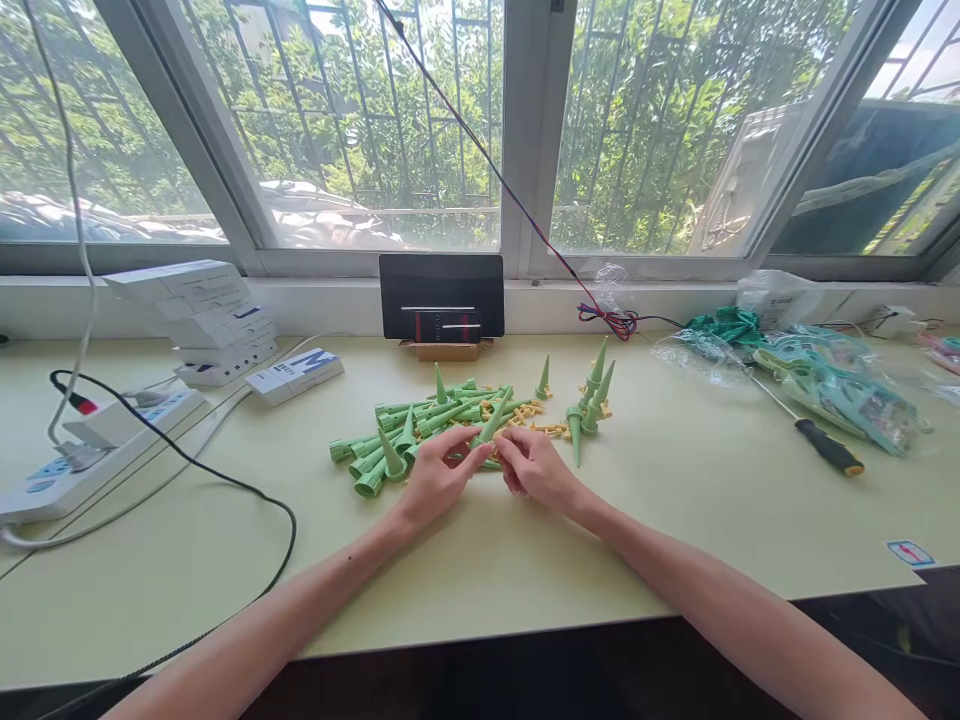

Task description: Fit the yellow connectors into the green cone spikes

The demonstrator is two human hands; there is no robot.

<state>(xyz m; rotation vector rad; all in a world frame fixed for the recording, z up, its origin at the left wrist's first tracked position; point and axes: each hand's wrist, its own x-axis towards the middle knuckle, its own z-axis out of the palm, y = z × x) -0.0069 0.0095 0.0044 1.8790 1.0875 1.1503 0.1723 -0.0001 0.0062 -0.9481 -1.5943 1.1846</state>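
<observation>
Between the fingers of my left hand (442, 470) is a green plastic watering spike (495, 415), its point tilted up and away. My right hand (536, 465) is closed in a pinch at the spike's lower end, where a bit of a small yellow piece shows; my fingertips mostly cover it. A pile of green spikes and tubes (367, 465) lies beside and behind my left hand. Loose yellow valve pieces (529, 410) are scattered just beyond both hands. To the right, several spikes with yellow pieces fitted (596, 400) stand or lie together, and a single one (543, 378) stands farther back.
A tablet (441, 285) with a phone (447, 326) before it stands by the window. White boxes (217, 320), a power strip (105, 450) and a black cable (247, 485) are at left. A screwdriver (829, 447) and bagged green parts (832, 380) lie at right.
</observation>
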